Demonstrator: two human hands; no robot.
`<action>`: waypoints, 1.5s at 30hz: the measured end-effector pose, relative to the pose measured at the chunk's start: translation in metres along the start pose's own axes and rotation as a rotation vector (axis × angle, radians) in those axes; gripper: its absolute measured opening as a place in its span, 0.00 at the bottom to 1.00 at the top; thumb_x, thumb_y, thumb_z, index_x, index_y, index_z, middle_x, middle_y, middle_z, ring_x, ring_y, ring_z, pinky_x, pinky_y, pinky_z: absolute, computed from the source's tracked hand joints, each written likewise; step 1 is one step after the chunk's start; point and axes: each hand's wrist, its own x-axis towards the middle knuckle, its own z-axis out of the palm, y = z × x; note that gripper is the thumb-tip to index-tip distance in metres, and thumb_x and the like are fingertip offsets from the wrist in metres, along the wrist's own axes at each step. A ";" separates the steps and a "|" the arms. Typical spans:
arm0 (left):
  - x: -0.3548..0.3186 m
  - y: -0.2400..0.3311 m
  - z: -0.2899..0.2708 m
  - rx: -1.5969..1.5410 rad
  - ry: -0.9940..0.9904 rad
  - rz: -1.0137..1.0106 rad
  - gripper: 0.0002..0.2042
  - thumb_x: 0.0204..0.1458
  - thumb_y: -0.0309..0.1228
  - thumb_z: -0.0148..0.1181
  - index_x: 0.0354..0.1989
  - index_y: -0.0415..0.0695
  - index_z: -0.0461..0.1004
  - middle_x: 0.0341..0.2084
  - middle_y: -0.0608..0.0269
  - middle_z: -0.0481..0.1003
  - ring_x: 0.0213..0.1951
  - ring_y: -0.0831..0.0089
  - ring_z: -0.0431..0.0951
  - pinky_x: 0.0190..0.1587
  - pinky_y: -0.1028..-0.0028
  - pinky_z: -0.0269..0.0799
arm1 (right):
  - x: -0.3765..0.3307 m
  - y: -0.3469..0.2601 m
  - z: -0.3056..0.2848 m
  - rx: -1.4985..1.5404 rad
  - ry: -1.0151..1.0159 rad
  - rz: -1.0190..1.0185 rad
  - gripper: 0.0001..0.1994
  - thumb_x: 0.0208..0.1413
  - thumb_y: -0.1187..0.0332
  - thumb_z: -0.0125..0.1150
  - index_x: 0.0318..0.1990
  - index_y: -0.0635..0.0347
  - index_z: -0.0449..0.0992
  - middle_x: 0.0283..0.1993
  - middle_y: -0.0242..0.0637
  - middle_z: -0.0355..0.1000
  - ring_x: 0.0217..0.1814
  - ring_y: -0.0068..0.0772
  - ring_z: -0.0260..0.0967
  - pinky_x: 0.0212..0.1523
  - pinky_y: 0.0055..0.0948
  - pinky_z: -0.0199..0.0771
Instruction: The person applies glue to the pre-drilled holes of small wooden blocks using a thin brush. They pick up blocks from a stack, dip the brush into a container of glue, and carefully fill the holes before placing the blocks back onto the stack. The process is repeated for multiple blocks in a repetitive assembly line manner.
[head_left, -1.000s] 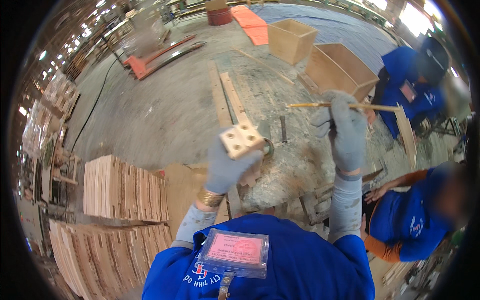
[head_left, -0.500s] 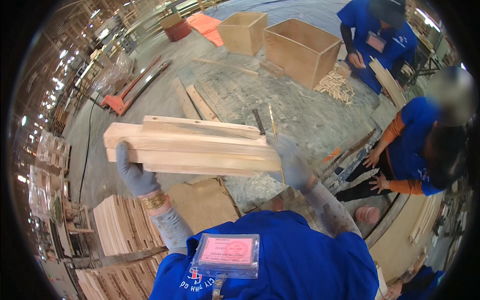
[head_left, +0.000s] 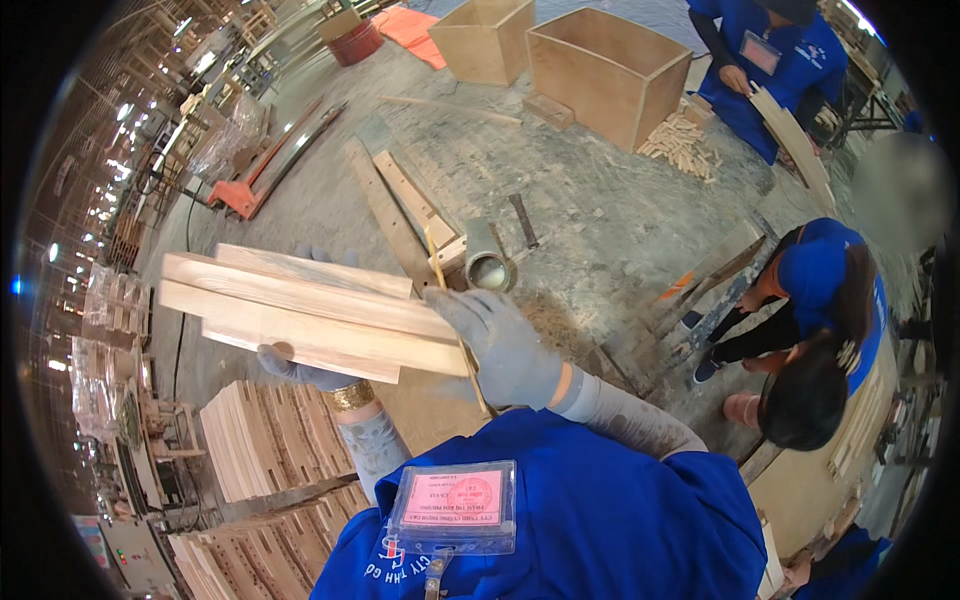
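Observation:
In front of me a bundle of pale wooden boards [head_left: 310,312], stacked lengthwise, is lifted and slopes down to the right. My left hand [head_left: 300,368], in a grey glove, wraps round the bundle from below; its fingertips show past the far edge. At the right end my right hand [head_left: 510,345], also gloved, grips the boards and has a thin yellowish stick [head_left: 463,345] between its fingers. Beyond that hand stands a small grey pot [head_left: 487,262] with whitish contents. A dark-handled tool [head_left: 523,220] lies by the pot.
Two long boards [head_left: 385,205] lie ahead on the floor. Wooden boxes [head_left: 605,80] and a heap of short wood pieces [head_left: 680,147] are farther off. Stacked slotted slats [head_left: 265,440] stand at lower left. One co-worker [head_left: 830,300] bends at right; another [head_left: 770,60] holds boards at far right.
Both hands have brought the boards left and tilted them more. The pot, hidden behind the boards before, now shows. The co-worker at right has bent down.

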 end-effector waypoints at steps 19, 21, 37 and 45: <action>-0.052 -0.005 -0.110 0.096 0.693 -0.218 0.35 0.46 0.49 0.52 0.60 0.42 0.53 0.54 0.49 0.61 0.55 0.53 0.62 0.55 0.56 0.62 | -0.024 0.192 0.070 -0.165 -0.046 0.651 0.17 0.54 0.57 0.51 0.29 0.65 0.76 0.24 0.50 0.70 0.28 0.50 0.69 0.30 0.38 0.66; -0.052 -0.005 -0.116 0.084 0.698 -0.235 0.34 0.46 0.50 0.52 0.59 0.43 0.54 0.54 0.50 0.61 0.54 0.54 0.63 0.54 0.56 0.62 | -0.028 0.188 0.069 0.025 0.105 0.688 0.17 0.55 0.58 0.51 0.29 0.65 0.76 0.24 0.50 0.71 0.28 0.49 0.69 0.30 0.37 0.66; -0.037 -0.031 -0.144 0.022 0.859 -0.329 0.31 0.43 0.50 0.57 0.53 0.47 0.61 0.51 0.56 0.63 0.50 0.57 0.65 0.47 0.55 0.67 | -0.068 0.162 0.078 1.374 0.763 1.191 0.08 0.52 0.68 0.58 0.35 0.64 0.71 0.28 0.34 0.68 0.25 0.21 0.64 0.26 0.20 0.64; -0.026 -0.050 -0.140 -0.052 0.883 -0.372 0.32 0.39 0.49 0.59 0.53 0.46 0.61 0.50 0.56 0.64 0.49 0.55 0.65 0.46 0.55 0.67 | -0.038 0.154 0.051 1.339 0.777 1.035 0.10 0.55 0.65 0.56 0.34 0.64 0.71 0.25 0.33 0.68 0.21 0.19 0.61 0.22 0.17 0.63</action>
